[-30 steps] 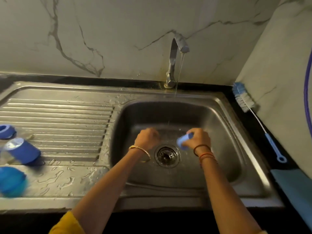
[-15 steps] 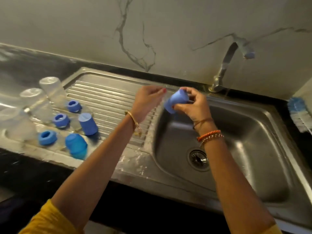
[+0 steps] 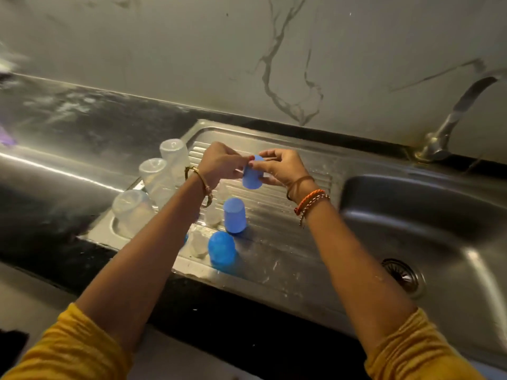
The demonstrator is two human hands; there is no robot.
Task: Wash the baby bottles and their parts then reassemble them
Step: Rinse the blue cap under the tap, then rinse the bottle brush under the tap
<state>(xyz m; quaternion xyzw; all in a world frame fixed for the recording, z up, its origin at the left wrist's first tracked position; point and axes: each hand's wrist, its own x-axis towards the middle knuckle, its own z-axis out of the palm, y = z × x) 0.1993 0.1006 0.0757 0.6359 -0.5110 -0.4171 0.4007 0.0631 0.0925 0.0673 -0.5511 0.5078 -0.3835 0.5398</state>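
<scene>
Baby-bottle parts sit on the ribbed stainless-steel drainboard point(image 3: 288, 212), left of the sink basin point(image 3: 428, 215); nothing lies in the basin that I can see. Three clear plastic bottle bodies stand upside down along the drainboard's left edge: far one point(image 3: 173, 154), middle one point(image 3: 154, 174), near one point(image 3: 131, 208). Near the drainboard's front edge, a blue plastic cap point(image 3: 234, 215) stands mouth down; a rounder blue dome cap point(image 3: 221, 249) sits just in front of it. Small clear pieces point(image 3: 199, 244) beside the dome are likely teats, too blurred to confirm.

Both hands are up over the middle of the drainboard. Right hand point(image 3: 279, 167) pinches a third blue cap point(image 3: 252, 174), mouth down, thumb and fingers clamped on its sides. Left hand point(image 3: 219, 164) has its fingertips pinched at the cap's top edge.

Judgement: rinse of this cap looks done; step in hand is parking it to drain. Next move: lower it mouth down onto free ribs beside the standing cap without knocking it, then let go. Reassembly not started.
</scene>
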